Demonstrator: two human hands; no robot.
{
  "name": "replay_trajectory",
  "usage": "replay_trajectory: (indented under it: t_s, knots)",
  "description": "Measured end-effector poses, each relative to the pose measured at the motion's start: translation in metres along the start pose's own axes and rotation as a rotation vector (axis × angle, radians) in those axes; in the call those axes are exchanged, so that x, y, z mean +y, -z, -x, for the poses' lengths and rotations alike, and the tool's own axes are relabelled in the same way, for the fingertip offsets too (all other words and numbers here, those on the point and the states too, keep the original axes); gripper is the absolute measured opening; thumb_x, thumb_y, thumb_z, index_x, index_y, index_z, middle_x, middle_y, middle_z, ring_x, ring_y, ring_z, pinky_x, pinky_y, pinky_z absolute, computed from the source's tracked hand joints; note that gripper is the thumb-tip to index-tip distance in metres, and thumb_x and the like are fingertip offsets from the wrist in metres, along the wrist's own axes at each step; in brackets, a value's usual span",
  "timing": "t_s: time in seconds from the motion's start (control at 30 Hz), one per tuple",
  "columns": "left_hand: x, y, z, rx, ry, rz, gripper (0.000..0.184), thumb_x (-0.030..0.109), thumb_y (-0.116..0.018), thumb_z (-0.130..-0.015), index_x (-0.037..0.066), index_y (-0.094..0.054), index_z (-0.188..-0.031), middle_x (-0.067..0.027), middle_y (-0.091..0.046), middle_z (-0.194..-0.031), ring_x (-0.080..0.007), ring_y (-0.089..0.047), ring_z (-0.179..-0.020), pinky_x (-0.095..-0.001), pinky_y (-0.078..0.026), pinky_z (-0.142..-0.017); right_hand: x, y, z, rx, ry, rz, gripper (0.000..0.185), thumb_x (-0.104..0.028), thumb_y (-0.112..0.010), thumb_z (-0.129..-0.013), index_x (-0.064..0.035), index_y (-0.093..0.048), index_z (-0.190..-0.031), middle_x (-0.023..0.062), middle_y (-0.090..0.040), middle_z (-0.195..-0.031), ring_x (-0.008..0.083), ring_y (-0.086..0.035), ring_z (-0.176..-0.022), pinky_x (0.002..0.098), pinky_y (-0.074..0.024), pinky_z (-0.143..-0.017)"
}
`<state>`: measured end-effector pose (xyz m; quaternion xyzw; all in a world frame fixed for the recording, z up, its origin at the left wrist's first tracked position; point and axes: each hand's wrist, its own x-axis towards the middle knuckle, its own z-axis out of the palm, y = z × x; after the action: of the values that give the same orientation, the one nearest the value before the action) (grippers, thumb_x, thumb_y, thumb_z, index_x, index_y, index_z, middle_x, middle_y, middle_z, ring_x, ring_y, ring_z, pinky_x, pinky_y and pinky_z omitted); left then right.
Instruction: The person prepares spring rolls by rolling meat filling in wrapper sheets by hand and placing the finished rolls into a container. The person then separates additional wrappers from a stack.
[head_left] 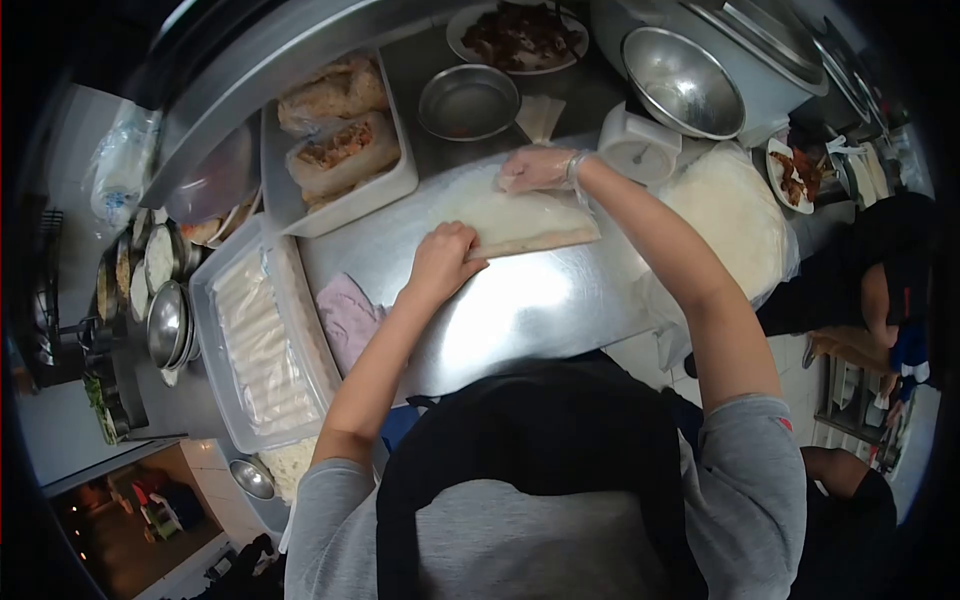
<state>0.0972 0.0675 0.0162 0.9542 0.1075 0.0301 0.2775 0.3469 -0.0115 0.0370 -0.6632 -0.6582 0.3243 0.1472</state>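
A thin whitish wrapper sheet (490, 208) lies on the steel worktop, with a filled roll (540, 242) along its near edge. My left hand (447, 258) is bare, its fingers curled over the left end of that roll. In a clear plastic glove, my right hand (540, 168) rests over the sheet's far side with the fingers drawn together. What those fingers hold, if anything, is hidden. Just beyond it stand a shallow metal bowl (469, 103) and a pale triangular wrapper piece (540, 118).
Left are a white bin (405, 178) of bagged filling, a plastic tub (322, 385) of finished rolls and a mauve cloth (348, 318). Right are a kitchen scale (640, 150), a wrapper stack (725, 215) and a steel bowl (685, 82). Other people stand at the right.
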Motion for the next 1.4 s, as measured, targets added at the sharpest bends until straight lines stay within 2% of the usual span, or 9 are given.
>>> replay_trajectory:
  t_s: [0.07, 0.17, 0.47, 0.53, 0.83, 1.03, 1.17, 1.33, 1.4]
  knots:
    - [0.017, -0.001, -0.006, 0.054, -0.062, -0.019, 0.037, 0.022, -0.081, -0.066, 0.002, -0.061, -0.088, -0.0133, -0.060, -0.087, -0.0314, -0.058, -0.087, -0.0392, -0.047, -0.075, -0.001, -0.006, 0.008, -0.020, -0.050, -0.012, 0.028, -0.031, -0.056, -0.081, -0.0034, -0.061, -0.083, 0.0127, -0.063, -0.082, 0.0275, -0.056, -0.076, 0.0409, -0.0442, -0.073]
    - [0.029, -0.020, -0.018, 0.075, -0.079, 0.028, 0.038, 0.024, -0.081, -0.065, 0.002, -0.060, -0.089, -0.0124, -0.060, -0.089, -0.0302, -0.057, -0.088, -0.0390, -0.047, -0.076, -0.007, -0.012, 0.001, 0.160, 0.102, -0.227, 0.031, -0.034, -0.057, -0.082, -0.0029, -0.060, -0.082, 0.0124, -0.062, -0.079, 0.0256, -0.055, -0.073, 0.0400, -0.0441, -0.073]
    - [0.057, -0.045, -0.032, 0.175, -0.120, 0.018, 0.035, 0.022, -0.080, -0.068, 0.004, -0.059, -0.090, -0.0112, -0.058, -0.088, -0.0296, -0.055, -0.089, -0.0398, -0.046, -0.077, 0.005, -0.014, -0.017, -0.080, -0.113, -0.272, 0.029, -0.035, -0.058, -0.082, -0.0071, -0.064, -0.077, 0.0051, -0.061, -0.070, 0.0183, -0.056, -0.068, 0.0337, -0.0433, -0.067]
    - [0.064, -0.053, -0.039, 0.173, -0.107, 0.031, 0.034, 0.022, -0.079, -0.068, 0.004, -0.059, -0.089, -0.0111, -0.058, -0.087, -0.0294, -0.056, -0.089, -0.0399, -0.046, -0.077, 0.003, -0.013, -0.017, -0.099, -0.116, -0.319, 0.030, -0.031, -0.060, -0.087, -0.0030, -0.061, -0.077, 0.0027, -0.055, -0.068, 0.0129, -0.049, -0.065, 0.0311, -0.0396, -0.063]
    - [0.071, -0.054, -0.042, 0.109, -0.075, 0.006, 0.035, 0.022, -0.080, -0.066, 0.005, -0.060, -0.089, -0.0103, -0.059, -0.091, -0.0294, -0.055, -0.091, -0.0397, -0.045, -0.080, -0.002, -0.014, -0.010, -0.024, -0.098, -0.223, 0.033, -0.035, -0.060, -0.085, -0.0024, -0.061, -0.078, 0.0067, -0.058, -0.069, 0.0178, -0.055, -0.068, 0.0345, -0.0422, -0.066]
    - [0.090, -0.069, -0.052, 0.212, -0.135, 0.046, 0.036, 0.023, -0.079, -0.068, 0.002, -0.059, -0.090, -0.0131, -0.059, -0.088, -0.0320, -0.055, -0.088, -0.0409, -0.046, -0.079, -0.003, -0.015, -0.010, 0.013, -0.061, -0.142, 0.035, -0.038, -0.059, -0.084, -0.0031, -0.060, -0.078, 0.0092, -0.059, -0.069, 0.0215, -0.053, -0.067, 0.0381, -0.0417, -0.067]
    - [0.095, -0.076, -0.052, 0.198, -0.078, -0.012, 0.034, 0.023, -0.079, -0.068, 0.004, -0.058, -0.086, -0.0119, -0.059, -0.091, -0.0304, -0.056, -0.092, -0.0409, -0.046, -0.078, -0.004, -0.012, -0.007, -0.023, -0.072, -0.110, 0.033, -0.036, -0.059, -0.084, -0.0038, -0.062, -0.078, 0.0088, -0.059, -0.069, 0.0204, -0.054, -0.068, 0.0377, -0.0421, -0.066]
    - [0.113, -0.094, -0.058, 0.299, -0.105, -0.096, 0.037, 0.026, -0.078, -0.069, 0.005, -0.057, -0.091, -0.0119, -0.057, -0.094, -0.0314, -0.054, -0.095, -0.0425, -0.045, -0.080, 0.006, -0.016, -0.024, -0.103, -0.028, -0.136, 0.028, -0.033, -0.059, -0.082, -0.0077, -0.070, -0.086, 0.0061, -0.069, -0.079, 0.0161, -0.065, -0.070, 0.0322, -0.0489, -0.069]
    - [0.114, -0.095, -0.057, 0.283, -0.101, -0.103, 0.037, 0.026, -0.077, -0.070, 0.005, -0.057, -0.093, -0.0127, -0.056, -0.097, -0.0318, -0.054, -0.096, -0.0424, -0.044, -0.082, 0.009, -0.018, -0.025, -0.076, -0.138, -0.180, 0.028, -0.034, -0.061, -0.082, -0.0077, -0.070, -0.089, 0.0062, -0.070, -0.079, 0.0163, -0.065, -0.071, 0.0327, -0.0493, -0.071]
